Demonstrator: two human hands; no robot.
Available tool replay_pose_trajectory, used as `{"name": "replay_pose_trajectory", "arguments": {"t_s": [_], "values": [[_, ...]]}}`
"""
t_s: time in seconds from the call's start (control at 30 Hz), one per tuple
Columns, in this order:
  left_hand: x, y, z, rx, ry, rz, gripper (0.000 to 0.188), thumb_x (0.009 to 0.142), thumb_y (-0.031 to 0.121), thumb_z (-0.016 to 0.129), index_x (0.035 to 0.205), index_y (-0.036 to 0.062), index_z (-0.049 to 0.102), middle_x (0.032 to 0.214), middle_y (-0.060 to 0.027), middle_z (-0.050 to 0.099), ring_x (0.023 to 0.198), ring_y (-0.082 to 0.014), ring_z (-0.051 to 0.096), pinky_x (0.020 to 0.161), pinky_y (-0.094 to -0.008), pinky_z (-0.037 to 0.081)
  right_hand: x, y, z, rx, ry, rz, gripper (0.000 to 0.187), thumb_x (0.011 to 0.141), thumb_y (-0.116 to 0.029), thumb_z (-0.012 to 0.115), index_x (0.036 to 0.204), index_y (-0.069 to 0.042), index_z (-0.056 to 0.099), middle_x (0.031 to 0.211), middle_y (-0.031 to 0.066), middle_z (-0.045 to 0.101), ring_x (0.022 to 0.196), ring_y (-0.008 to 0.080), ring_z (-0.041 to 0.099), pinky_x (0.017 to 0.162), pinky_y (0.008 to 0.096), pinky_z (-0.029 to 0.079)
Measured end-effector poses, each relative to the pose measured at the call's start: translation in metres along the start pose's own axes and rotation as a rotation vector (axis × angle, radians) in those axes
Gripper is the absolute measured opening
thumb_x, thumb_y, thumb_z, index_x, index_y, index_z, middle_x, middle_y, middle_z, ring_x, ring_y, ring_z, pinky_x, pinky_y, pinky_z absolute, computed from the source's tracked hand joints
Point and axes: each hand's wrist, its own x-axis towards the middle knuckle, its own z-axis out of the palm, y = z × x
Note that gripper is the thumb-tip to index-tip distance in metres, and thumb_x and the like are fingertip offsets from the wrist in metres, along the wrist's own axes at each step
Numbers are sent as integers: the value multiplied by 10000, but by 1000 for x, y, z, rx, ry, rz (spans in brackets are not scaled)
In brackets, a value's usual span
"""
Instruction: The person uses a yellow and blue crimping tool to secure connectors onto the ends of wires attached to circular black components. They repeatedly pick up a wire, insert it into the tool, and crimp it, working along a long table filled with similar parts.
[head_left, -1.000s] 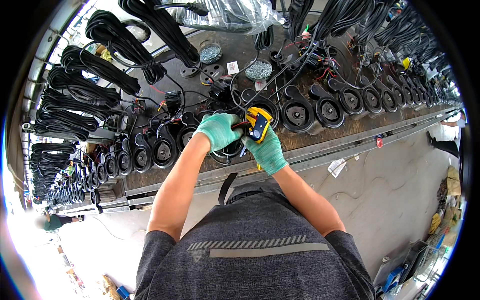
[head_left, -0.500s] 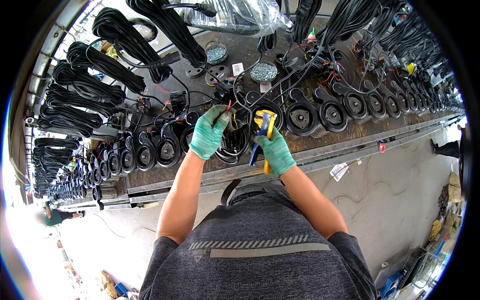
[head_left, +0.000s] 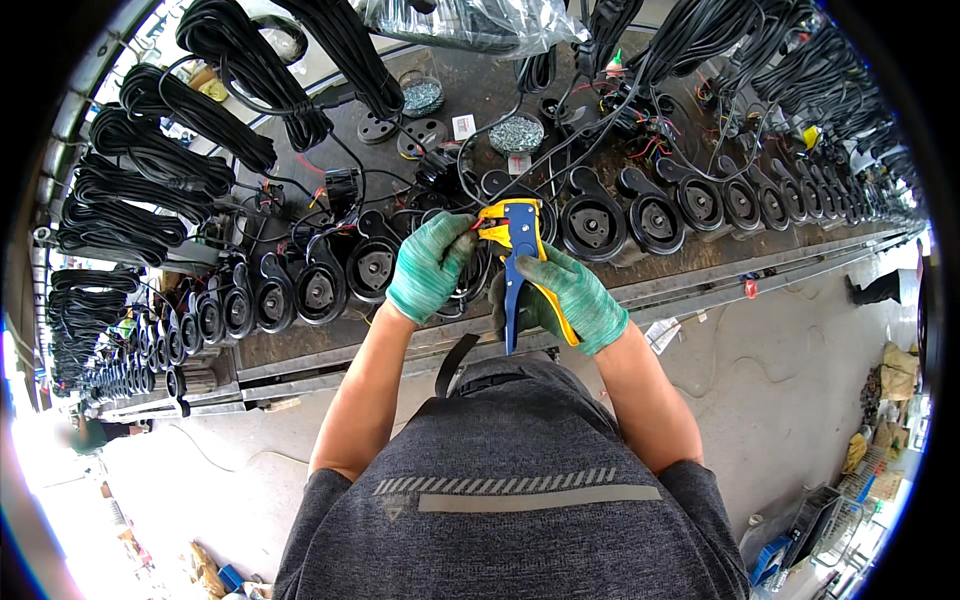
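My left hand (head_left: 430,268), in a green knit glove, is closed with thumb and fingertips pinching a thin red wire (head_left: 476,224). The wire's end is at the jaws of a yellow and blue wire stripper (head_left: 522,236). That tool is in my right hand (head_left: 580,300), also gloved in green, with the fingers wrapped round its handles. How far the wire goes into the jaws I cannot tell. Behind my hands, black round housings with curved arms (head_left: 374,263) stand in a row on the dark workbench (head_left: 590,110).
Bundles of coiled black cable (head_left: 205,120) hang along the bench's far side. Two clear tubs of small metal parts (head_left: 516,134) stand beyond my hands, near round plates (head_left: 422,138). A clear plastic bag (head_left: 470,25) hangs above. A metal rail (head_left: 690,285) runs along the front edge.
The wire stripper has turned and moved left to meet the red wire. My right hand has shifted its hold on the handles; my left hand still pinches the wire.
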Motion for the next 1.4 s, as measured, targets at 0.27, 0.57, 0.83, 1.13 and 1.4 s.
{"name": "replay_pose_trajectory", "arguments": {"t_s": [0.27,0.57,0.83,1.13,1.4], "values": [[-2,-7,-3,182,-38,96,220,966,140,670,1140,5,668,1022,-185,654,898,-393,660,796,-406,542,-4,-4,5,-113,7,-10,455,966,-350,710,1289,-60,575,937,110,705,775,229,732,666,379,621],[1,-6,-6,307,-70,134,223,905,129,699,1105,33,680,1002,-177,643,892,-404,638,775,-461,530,1,0,2,-142,46,-15,383,979,-337,699,1240,-84,578,846,64,700,683,180,712,600,325,597],[11,-2,-9,284,-148,120,189,914,119,692,1071,15,686,947,-164,644,860,-397,633,753,-436,525,0,-6,4,-167,93,-51,378,1001,-331,635,1242,-44,590,861,74,708,695,177,703,608,321,578],[50,3,-25,-5,-16,-128,165,1015,131,648,1061,-19,699,909,-120,728,798,-206,656,765,-323,521,-26,-2,-35,173,161,-291,370,977,-307,656,1196,-15,597,1000,181,693,883,347,704,821,498,584],[164,-41,-45,580,-221,258,246,966,217,645,1095,20,717,1010,-189,689,943,-412,655,836,-461,526,-87,31,-130,335,523,-395,370,977,-338,642,1183,-33,620,1004,170,702,908,355,707,848,504,578]]}}
